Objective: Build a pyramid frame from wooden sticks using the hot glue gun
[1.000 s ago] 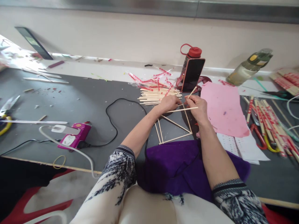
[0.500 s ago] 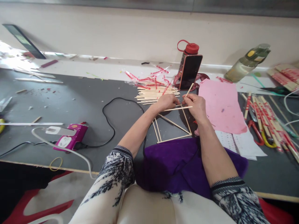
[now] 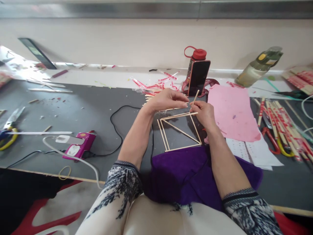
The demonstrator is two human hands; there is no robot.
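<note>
Stick frame (image 3: 181, 131), four-sided and crossed by one diagonal, lying on the grey tabletop (image 3: 97, 104) at the centre of the scene, just beyond the purple cloth (image 3: 181, 182); a further stick runs close along its left side. Your right hand (image 3: 203, 111), at the frame's far right corner, pinches a short stick (image 3: 196, 95) between thumb and fingers, its free end pointing up and away. Your left hand (image 3: 167, 99) is held at the far side of the frame, thumb and fingers parted, with nothing visible between them; it partly hides the stick pile (image 3: 149, 99). Far of your right hand, a phone (image 3: 200, 78) leans upright against a red-capped bottle (image 3: 200, 54). To the right lie a pink sheet (image 3: 232, 112) and wrapped sticks (image 3: 281, 127); to the left, a magenta power socket (image 3: 83, 145) and, farther left, scissors (image 3: 11, 125).
</note>
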